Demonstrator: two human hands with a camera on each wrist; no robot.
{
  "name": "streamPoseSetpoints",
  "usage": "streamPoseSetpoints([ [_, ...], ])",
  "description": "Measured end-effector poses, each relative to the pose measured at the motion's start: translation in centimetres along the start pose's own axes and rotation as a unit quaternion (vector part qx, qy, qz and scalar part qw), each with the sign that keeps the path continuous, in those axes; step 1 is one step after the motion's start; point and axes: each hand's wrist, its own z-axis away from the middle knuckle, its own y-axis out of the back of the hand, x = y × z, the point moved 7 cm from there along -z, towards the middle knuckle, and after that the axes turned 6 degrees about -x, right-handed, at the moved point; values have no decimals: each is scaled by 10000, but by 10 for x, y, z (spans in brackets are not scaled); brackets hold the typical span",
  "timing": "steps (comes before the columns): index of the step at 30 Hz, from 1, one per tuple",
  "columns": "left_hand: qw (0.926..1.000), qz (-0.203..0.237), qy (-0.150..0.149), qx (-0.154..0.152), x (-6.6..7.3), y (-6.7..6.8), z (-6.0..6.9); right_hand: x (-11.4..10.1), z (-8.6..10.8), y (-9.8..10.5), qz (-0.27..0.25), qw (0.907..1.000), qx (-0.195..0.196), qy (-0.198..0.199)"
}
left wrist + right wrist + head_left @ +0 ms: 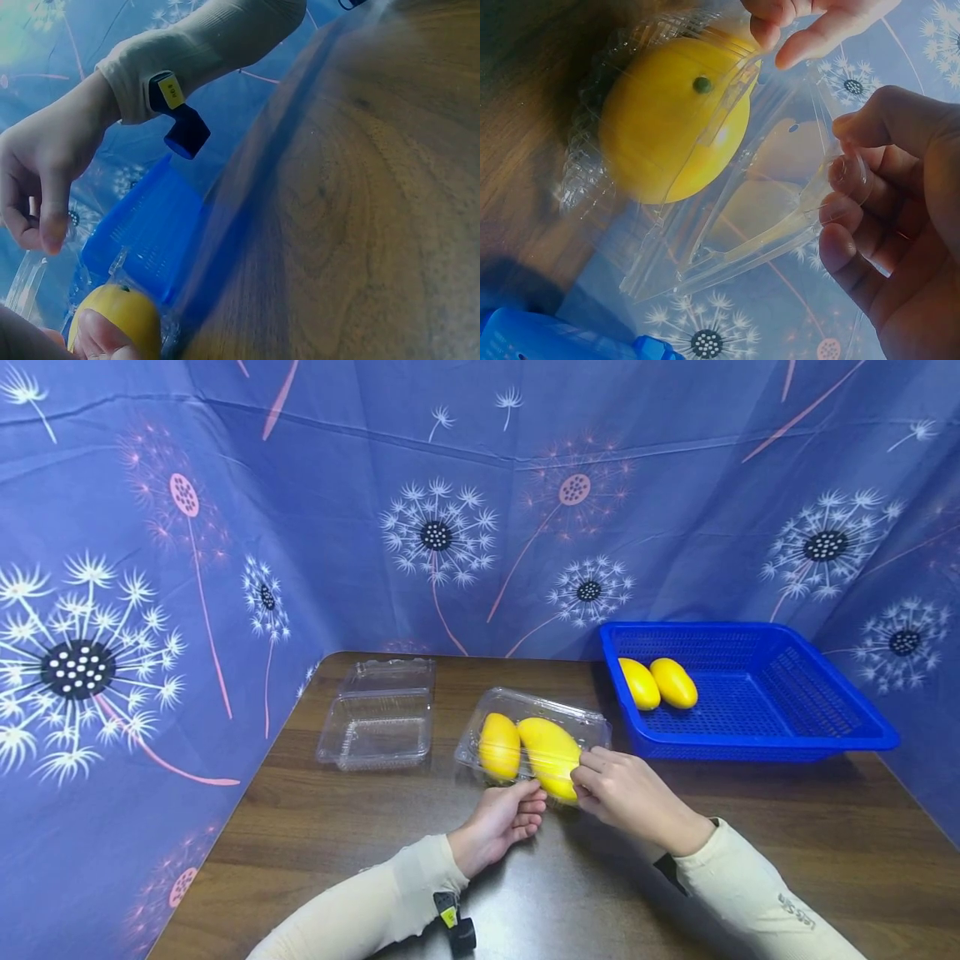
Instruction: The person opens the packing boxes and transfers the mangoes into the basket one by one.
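A clear plastic clamshell container on the table holds two yellow mangoes, a smaller one at left and a larger one at right. Its lid is tilted over the fruit, not flat down. My right hand pinches the lid's edge between thumb and fingertips at the right front corner. At the front rim, my left hand pinches the container with its thumb and index finger, the other fingers curled. In the left wrist view, one mango shows behind the left fingers.
A blue perforated basket at the right back holds two more mangoes. To the left, another clear clamshell container stands with its lid up. A dandelion-patterned blue cloth hangs behind and beside the brown wooden table.
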Motion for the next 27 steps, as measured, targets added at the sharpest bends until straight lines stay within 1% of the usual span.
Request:
streamPoseSetpoints([
  [13,9999,29,13,119,2,10,0,0,2,-1,-65,10000,-23,-49],
  [24,9998,121,71,105,5,16,3,1,1,0,-117,9999,9,16],
  [27,9998,136,42,107,6,18,2,2,1,1,-123,9999,4,-7],
])
